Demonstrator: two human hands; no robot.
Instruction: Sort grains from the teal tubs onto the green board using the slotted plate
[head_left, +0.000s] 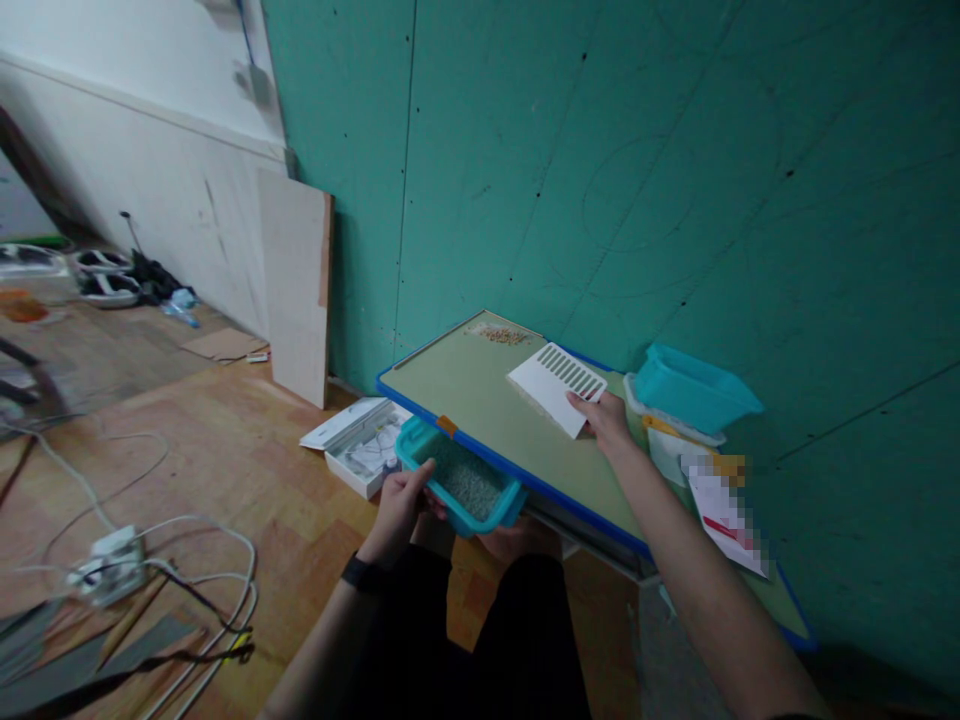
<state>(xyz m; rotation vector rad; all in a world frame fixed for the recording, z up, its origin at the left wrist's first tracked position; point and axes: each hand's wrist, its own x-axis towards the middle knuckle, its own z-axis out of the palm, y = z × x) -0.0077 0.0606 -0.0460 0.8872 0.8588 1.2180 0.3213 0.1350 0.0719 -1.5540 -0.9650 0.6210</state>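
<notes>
My left hand [399, 512] is closed on the near rim of a teal plastic tub [489, 522], held just under the table's front edge. Grey granules [471, 482] cover the tub's bottom. My right hand [606, 420] grips a flat white slotted scraper [541, 388] by its right side, over the tabletop. Long parallel slots run along the scraper's far end. Farther back on the green blue-edged table [442, 372] lies a small spread of tan pellets [504, 336].
Another teal tub [694, 388] stands at the table's back right, near a printed packet [724, 515]. An open white box [367, 455] sits on the floor, left of the table. Cables and a power strip [112, 565] lie at lower left. A board [296, 290] leans against the wall.
</notes>
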